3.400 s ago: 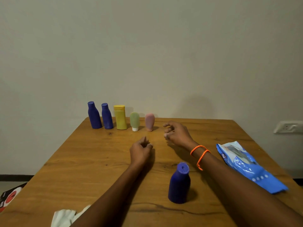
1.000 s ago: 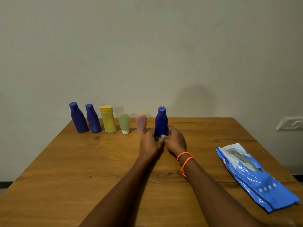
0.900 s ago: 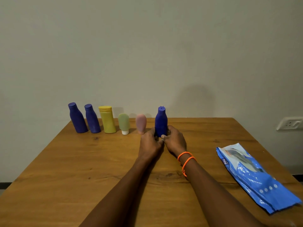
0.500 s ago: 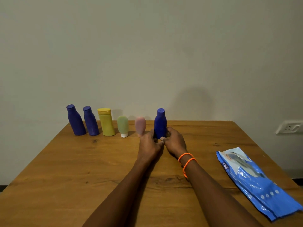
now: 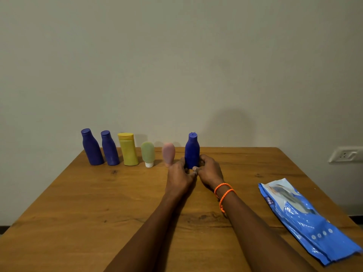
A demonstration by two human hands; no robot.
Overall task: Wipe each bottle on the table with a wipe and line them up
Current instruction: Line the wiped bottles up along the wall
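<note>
I see the wooden table with a blue wipe pack at right; further, my left hand and right hand clasp the upright blue bottle, last in the row by the plain wall

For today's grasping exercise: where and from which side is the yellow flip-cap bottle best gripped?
Grip the yellow flip-cap bottle around its upright body, coming from the front: its blue and green neighbours crowd its sides, and the wall is behind.
</note>
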